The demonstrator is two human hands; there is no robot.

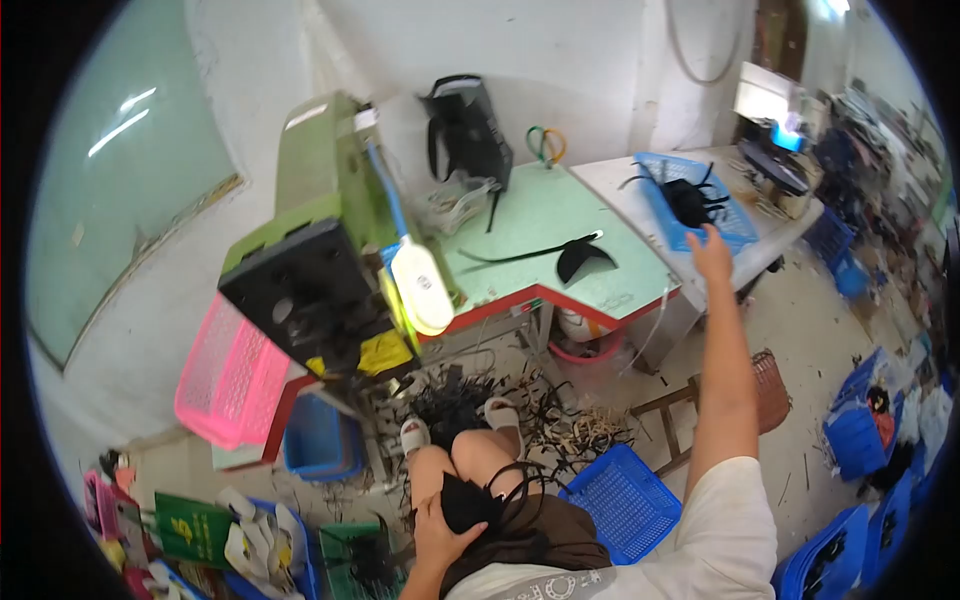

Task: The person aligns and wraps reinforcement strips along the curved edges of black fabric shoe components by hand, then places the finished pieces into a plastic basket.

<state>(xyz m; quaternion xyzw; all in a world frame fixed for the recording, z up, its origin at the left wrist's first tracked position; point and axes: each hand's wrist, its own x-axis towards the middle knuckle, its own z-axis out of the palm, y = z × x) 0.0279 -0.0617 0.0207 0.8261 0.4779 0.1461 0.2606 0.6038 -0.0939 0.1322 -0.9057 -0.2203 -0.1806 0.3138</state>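
Observation:
On my lap, my left hand (pixel 445 537) is closed around black fabric pieces (pixel 466 503) with loose thin straps trailing to the right. My right arm stretches far forward to a light blue basket (pixel 740 232) on the white table. There my right hand (pixel 711 257) is at the near rim, thumb and fingers apart, just short of a heap of black strapped pieces (pixel 688 203) in the basket. A single black curved fabric piece (pixel 584 261) with a long strap lies on the green tabletop (pixel 530 215).
A green machine (pixel 325 165) with a black front plate stands left of the tabletop. A pink basket (pixel 225 375) hangs by it. An empty-looking blue basket (pixel 625 505) sits beside my lap, near a wooden stool (pixel 675 425). Black scraps (pixel 455 400) litter the floor.

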